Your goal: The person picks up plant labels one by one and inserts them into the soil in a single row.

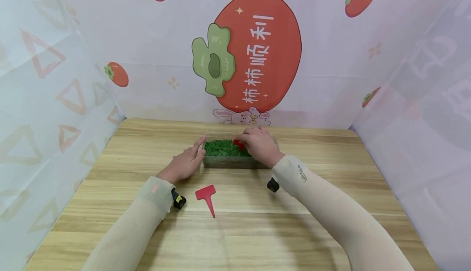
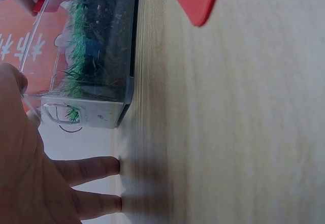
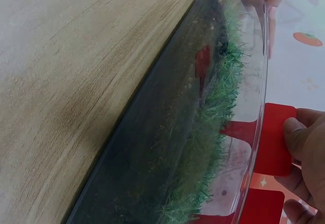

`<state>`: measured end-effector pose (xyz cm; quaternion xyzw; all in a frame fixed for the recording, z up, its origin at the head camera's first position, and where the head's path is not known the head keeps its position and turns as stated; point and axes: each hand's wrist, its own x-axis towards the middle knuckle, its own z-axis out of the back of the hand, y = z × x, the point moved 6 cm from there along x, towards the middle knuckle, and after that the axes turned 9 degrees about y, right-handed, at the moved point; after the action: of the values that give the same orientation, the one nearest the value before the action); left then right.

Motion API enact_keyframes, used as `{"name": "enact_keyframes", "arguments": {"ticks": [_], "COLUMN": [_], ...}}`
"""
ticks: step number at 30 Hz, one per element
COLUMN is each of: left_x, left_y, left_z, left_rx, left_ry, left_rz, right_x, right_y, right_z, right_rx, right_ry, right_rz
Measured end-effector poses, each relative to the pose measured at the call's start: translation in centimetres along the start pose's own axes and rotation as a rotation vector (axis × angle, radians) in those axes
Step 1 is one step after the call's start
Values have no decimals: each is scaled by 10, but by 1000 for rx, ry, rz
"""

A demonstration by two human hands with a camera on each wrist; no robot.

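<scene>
Red tag (image 1: 238, 143) pinched by right hand (image 1: 260, 145) over grass box (image 1: 224, 162) | left hand (image 1: 185, 162) flat, steadying | second tag (image 1: 206, 197) lay near, unplaced.

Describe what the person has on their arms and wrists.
Both arms wear long, thin beige sleeves ending at the wrists; both hands are bare. The right sleeve has small dark lettering near its cuff, the left sleeve a faint pinkish mark. A small black device is strapped under each wrist.

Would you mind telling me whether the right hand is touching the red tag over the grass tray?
Touching. The right wrist view shows the right hand pinching the red tag just above the tray.
</scene>
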<state>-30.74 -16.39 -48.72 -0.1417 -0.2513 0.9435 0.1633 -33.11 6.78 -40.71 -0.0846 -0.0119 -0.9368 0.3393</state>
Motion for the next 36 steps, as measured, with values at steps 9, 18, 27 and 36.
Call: {"name": "enact_keyframes", "arguments": {"ticks": [9,18,27,36], "left_x": [1,3,3,4], "left_y": [0,1,5,5], "left_z": [0,-1,-4,-3], "left_rx": [-5,-15,-13,-20], "left_ry": [-2,-9,-12,-12], "left_rz": [-1,3,9,15], "right_x": [-7,-23,-38,-47], "right_y": [0,25,56,77], "right_z": [7,18,2,-20], "right_rx": [41,51,95,139], "right_ry": [-25,-171,-96,107], "right_rz": [18,175,295,334]}}
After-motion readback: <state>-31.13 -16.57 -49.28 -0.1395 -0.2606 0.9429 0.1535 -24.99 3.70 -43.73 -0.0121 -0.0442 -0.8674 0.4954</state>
